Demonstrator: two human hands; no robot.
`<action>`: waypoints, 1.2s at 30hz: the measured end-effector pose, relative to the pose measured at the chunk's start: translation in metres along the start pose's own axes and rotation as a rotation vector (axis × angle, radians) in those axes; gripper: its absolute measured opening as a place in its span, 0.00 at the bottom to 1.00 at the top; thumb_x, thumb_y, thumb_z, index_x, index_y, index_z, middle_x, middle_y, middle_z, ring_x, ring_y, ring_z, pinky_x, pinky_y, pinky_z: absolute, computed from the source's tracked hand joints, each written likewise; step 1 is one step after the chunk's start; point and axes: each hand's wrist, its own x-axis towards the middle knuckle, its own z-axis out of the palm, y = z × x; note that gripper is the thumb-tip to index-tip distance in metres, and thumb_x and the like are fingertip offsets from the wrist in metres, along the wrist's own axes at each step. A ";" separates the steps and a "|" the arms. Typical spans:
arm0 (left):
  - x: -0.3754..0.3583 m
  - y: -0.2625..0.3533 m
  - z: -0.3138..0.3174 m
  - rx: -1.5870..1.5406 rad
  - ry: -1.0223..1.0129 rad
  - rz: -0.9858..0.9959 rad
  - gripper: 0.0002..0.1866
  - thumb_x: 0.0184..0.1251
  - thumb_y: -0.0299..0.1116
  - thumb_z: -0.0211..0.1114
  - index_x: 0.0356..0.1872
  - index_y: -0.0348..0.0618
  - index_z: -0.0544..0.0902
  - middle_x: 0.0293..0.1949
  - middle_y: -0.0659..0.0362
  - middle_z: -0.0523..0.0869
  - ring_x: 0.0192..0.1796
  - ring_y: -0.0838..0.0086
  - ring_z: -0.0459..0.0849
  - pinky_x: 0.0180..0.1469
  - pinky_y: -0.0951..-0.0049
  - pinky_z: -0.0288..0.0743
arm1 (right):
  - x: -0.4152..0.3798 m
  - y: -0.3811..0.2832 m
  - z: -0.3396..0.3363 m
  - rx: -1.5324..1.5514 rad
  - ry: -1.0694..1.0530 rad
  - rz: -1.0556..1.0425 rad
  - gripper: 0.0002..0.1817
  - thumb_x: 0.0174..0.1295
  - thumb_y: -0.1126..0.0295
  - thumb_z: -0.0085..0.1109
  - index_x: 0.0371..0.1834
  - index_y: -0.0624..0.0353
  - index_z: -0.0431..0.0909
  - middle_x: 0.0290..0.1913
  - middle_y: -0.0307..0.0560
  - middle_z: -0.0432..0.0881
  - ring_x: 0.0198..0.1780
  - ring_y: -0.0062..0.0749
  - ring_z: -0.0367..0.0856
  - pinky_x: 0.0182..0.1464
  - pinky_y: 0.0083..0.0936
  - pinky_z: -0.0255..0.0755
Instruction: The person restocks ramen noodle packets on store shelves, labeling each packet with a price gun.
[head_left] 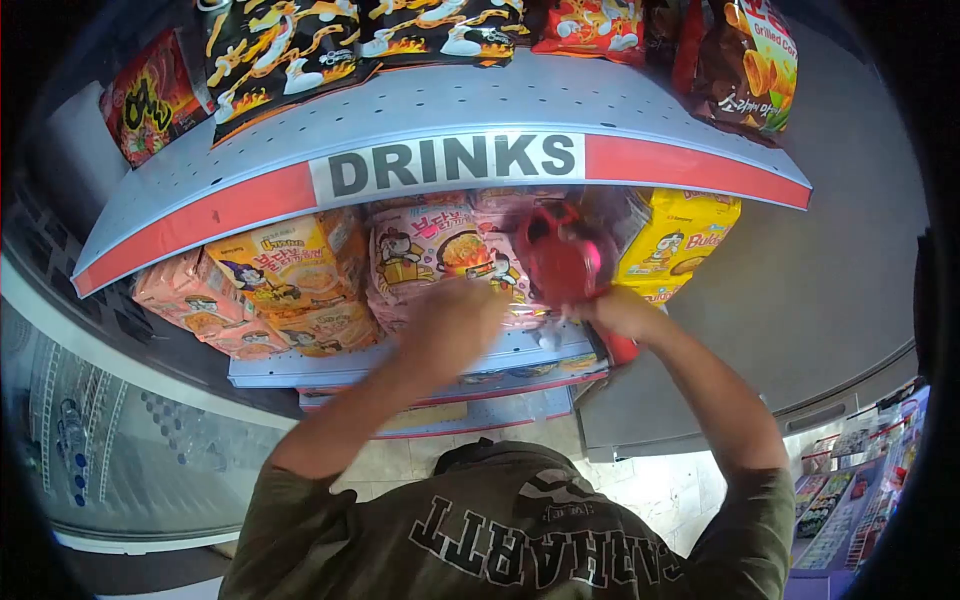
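My right hand is closed on the lower edge of a shiny red-and-black packet, which is smeared by motion and tilted up in front of the shelf. My left hand is blurred too, in front of the pink noodle packs, its fingers not readable. The pink packs stand in the middle of the lower shelf. To their left are orange-yellow noodle packs. Yellow noodle packs stand at the right, just beyond the red packet.
Above my hands juts the upper shelf, with a "DRINKS" label on its front edge. Black snack bags and a brown corn snack bag lie on it. A glass-fronted cooler stands at the left, a grey panel at the right.
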 end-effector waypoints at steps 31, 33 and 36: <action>-0.027 0.018 -0.050 -1.699 0.545 -0.661 0.22 0.75 0.48 0.46 0.34 0.40 0.80 0.34 0.52 0.87 0.33 0.74 0.84 0.36 0.74 0.74 | -0.116 0.075 0.051 0.309 -0.009 0.087 0.27 0.59 0.53 0.64 0.57 0.57 0.75 0.50 0.45 0.82 0.51 0.29 0.78 0.54 0.31 0.70; -0.025 -0.011 -0.033 -1.688 0.619 -0.779 0.21 0.74 0.48 0.47 0.36 0.42 0.79 0.37 0.52 0.87 0.34 0.73 0.84 0.35 0.75 0.73 | -0.088 0.055 0.043 0.375 0.067 -0.072 0.26 0.59 0.54 0.65 0.55 0.59 0.76 0.48 0.46 0.83 0.48 0.29 0.79 0.54 0.31 0.70; -0.027 -0.039 0.000 -1.670 0.698 -0.947 0.19 0.74 0.48 0.49 0.32 0.45 0.79 0.36 0.53 0.87 0.33 0.75 0.85 0.31 0.78 0.72 | -0.034 0.038 0.033 0.318 0.081 -0.118 0.26 0.59 0.51 0.63 0.53 0.59 0.77 0.44 0.46 0.84 0.45 0.29 0.79 0.51 0.29 0.71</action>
